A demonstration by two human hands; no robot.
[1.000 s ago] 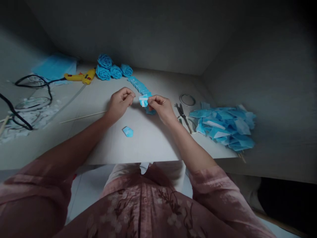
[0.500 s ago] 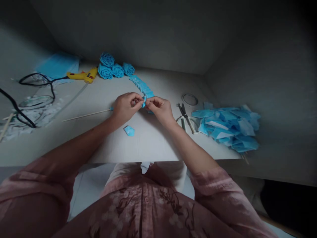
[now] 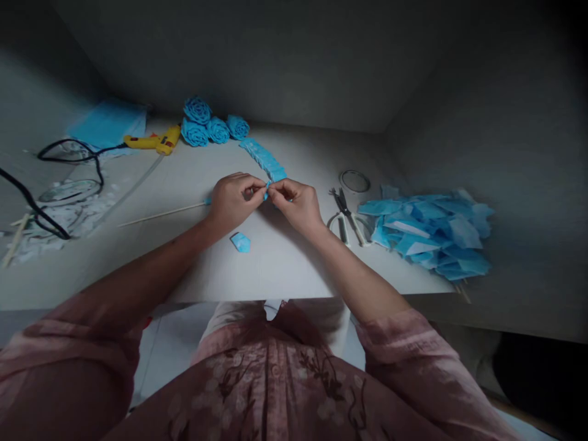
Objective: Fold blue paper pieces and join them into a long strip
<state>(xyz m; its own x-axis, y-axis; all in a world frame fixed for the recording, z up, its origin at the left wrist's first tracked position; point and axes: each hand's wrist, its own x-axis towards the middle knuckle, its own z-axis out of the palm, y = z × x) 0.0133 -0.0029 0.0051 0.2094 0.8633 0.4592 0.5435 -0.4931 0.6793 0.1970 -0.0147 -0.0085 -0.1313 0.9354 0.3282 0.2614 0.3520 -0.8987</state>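
Between my two hands, a small blue piece is pinched and mostly covered by fingertips. My left hand grips it from the left with thumb and forefinger, and my right hand from the right. Just beyond the fingers lies a row of overlapping blue pieces. One loose blue piece rests on the table nearer my body. A thin stick with a blue tip lies left of my left hand.
Several blue rosettes, a yellow glue gun and blue sheets are at the back left. White scraps lie left. Scissors, a ring and a blue pile are right.
The fingertips have closed in, so less of the small blue piece shows between them. The view has shifted slightly.
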